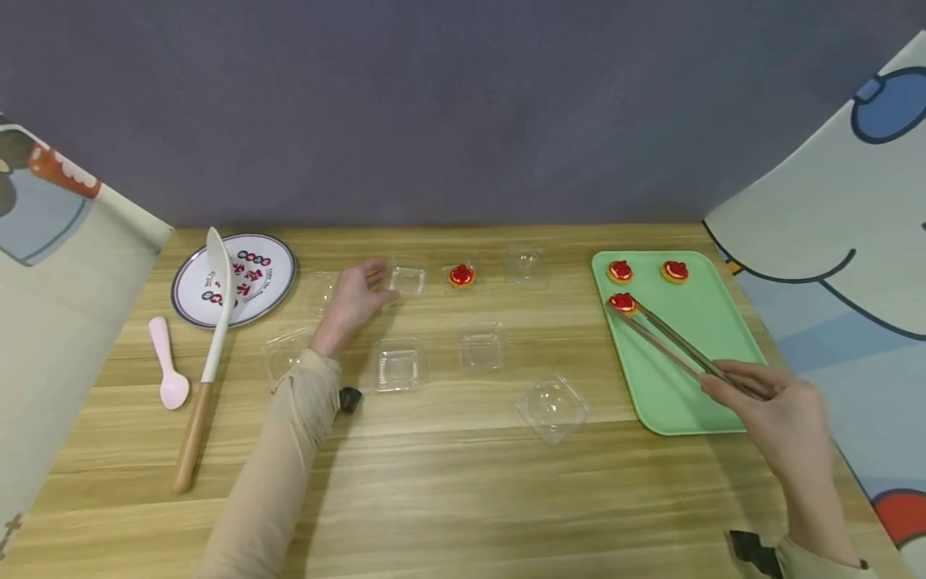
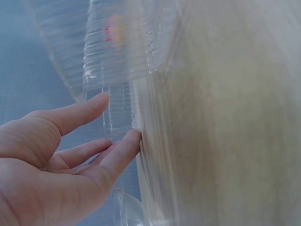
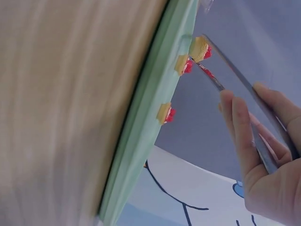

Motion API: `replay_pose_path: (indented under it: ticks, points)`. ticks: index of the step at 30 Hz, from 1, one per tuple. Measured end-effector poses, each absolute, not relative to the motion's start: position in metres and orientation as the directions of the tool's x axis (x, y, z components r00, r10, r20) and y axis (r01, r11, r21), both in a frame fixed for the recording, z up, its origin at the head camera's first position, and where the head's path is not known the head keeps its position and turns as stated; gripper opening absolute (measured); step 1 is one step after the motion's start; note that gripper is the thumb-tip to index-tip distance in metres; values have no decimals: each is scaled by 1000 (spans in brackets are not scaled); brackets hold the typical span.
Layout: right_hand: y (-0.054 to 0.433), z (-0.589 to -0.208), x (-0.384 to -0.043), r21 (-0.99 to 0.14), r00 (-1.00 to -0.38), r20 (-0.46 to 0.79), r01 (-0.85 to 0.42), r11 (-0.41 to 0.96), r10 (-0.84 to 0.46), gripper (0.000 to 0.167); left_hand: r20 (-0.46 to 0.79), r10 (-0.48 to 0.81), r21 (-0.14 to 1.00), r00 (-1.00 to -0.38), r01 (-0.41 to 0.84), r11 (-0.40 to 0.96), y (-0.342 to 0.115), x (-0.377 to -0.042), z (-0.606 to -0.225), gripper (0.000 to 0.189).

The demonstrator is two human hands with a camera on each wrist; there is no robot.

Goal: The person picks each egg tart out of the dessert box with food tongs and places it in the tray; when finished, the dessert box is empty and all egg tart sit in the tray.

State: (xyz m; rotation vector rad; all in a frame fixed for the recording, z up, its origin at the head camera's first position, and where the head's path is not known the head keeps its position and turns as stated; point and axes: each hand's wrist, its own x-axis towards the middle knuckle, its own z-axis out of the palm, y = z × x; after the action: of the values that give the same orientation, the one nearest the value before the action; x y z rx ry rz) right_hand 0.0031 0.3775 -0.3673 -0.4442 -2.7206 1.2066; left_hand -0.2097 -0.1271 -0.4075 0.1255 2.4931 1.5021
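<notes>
My right hand grips metal tongs. The tong tips straddle a small tart with red topping at the left side of the green tray; in the right wrist view the tart lies between them. Whether it is lifted is unclear. Two more tarts, one near and one farther right, sit on the tray. My left hand is beside a small clear plastic box, thumb and fingers apart; in the left wrist view its fingertips reach the box's edge.
One tart sits in a clear box at the back. Several other clear boxes, among them one nearer and one domed, lie about. A patterned plate, a long-handled white spoon and a pink spoon are at left.
</notes>
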Motion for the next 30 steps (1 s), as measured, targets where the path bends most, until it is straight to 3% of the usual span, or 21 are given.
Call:
replay_pose_path:
  ticks: [16,30]
  points:
    - [386,-378,12,-696,-929,-56,299,653,365,56,-178,179,874,-968,-72,481,-126,-210,-407,74]
    - [388,-380,16,-700,-928,-41,292,652,371,54,-193,179,877,-965,-87,473,-125,-210,-407,76]
